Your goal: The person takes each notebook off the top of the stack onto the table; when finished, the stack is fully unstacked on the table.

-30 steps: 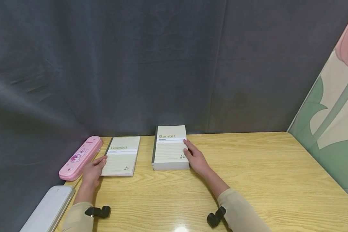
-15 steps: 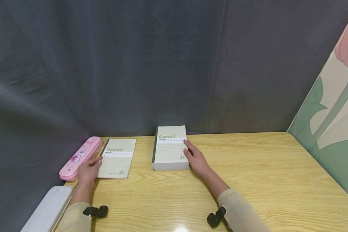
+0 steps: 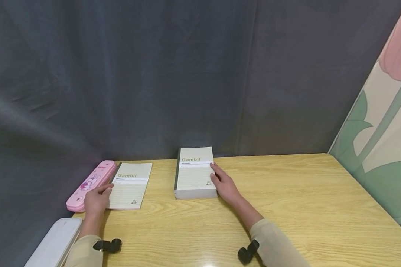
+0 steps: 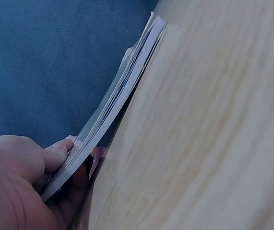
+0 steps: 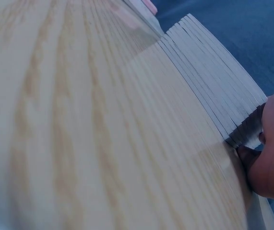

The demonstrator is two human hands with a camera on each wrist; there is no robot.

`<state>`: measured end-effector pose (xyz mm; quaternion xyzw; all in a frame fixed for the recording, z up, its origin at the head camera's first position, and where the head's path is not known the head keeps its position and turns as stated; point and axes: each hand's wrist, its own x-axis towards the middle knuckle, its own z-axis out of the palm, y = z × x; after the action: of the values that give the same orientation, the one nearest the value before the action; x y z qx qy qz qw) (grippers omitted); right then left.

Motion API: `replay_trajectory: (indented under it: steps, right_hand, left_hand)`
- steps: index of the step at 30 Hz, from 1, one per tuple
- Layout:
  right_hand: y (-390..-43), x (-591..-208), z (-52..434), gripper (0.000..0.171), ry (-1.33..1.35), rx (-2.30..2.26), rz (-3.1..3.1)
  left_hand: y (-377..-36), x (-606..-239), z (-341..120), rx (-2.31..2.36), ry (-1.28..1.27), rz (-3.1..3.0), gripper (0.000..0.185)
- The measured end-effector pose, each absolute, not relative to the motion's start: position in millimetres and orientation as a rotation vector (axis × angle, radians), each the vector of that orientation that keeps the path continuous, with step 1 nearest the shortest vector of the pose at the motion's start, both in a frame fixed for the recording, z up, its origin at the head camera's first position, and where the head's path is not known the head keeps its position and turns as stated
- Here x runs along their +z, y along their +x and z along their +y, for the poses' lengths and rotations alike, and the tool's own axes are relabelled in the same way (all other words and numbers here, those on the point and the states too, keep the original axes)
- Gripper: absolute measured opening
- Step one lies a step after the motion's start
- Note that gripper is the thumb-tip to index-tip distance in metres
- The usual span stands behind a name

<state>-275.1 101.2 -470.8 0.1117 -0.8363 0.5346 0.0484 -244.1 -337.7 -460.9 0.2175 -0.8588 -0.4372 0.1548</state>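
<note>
A cream Gambit notebook (image 3: pixel 129 191) with a dark spine lies left of centre. My left hand (image 3: pixel 96 200) pinches its spine side, thumb on the cover and fingers underneath. In the left wrist view this notebook (image 4: pixel 112 108) slants, its gripped side raised off the wood and its far end low against the table. A thick stack of matching notebooks (image 3: pixel 194 181) sits squarely at the middle of the table. Along its right side rests my right hand (image 3: pixel 226 188), fingertips at the top edge. The right wrist view shows the layered page edges of the stack (image 5: pixel 208 72) beside that hand.
A pink pencil case (image 3: pixel 91 185) with a rabbit picture stands just left of the single notebook. Nearer me at the left table edge is a white case (image 3: pixel 55 243). A dark curtain (image 3: pixel 187 74) hangs behind the wooden table (image 3: pixel 287 207).
My left hand has moved left with the single notebook, bringing it close to the pink pencil case and away from the stack. The right hand has stayed at the stack's side.
</note>
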Motion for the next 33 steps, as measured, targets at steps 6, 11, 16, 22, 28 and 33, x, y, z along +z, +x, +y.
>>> replay_trajectory:
  steps: [6,11,16,22,28,33]
  right_hand:
    - [-273.9,-471.0,100.4,0.049,0.339,1.635,-2.547]
    - [-273.6,-471.2,100.8,0.05,0.333,1.636,-2.556]
    - [-274.3,-471.3,101.6,0.05,0.333,1.638,-2.554]
    - [-273.3,-474.8,102.3,0.05,0.338,1.653,-2.558]
    - [-270.5,-469.1,101.3,0.051,0.327,1.644,-2.575]
    - [-272.6,-465.4,102.6,0.051,0.342,1.631,-2.574]
  left_hand:
    - [-242.9,-461.5,-341.6,-1.178,0.569,-2.479,0.027]
    - [-241.4,-459.1,-340.5,-1.159,0.556,-2.46,0.026]
    - [-238.6,-453.6,-334.4,-1.126,0.564,-2.445,0.026]
    - [-236.7,-449.0,-319.3,-1.065,0.574,-2.392,0.026]
    - [-242.4,-437.1,-292.1,-1.132,0.392,-2.402,0.021]
    - [-251.0,-432.3,-259.7,-1.206,0.251,-2.466,0.022]
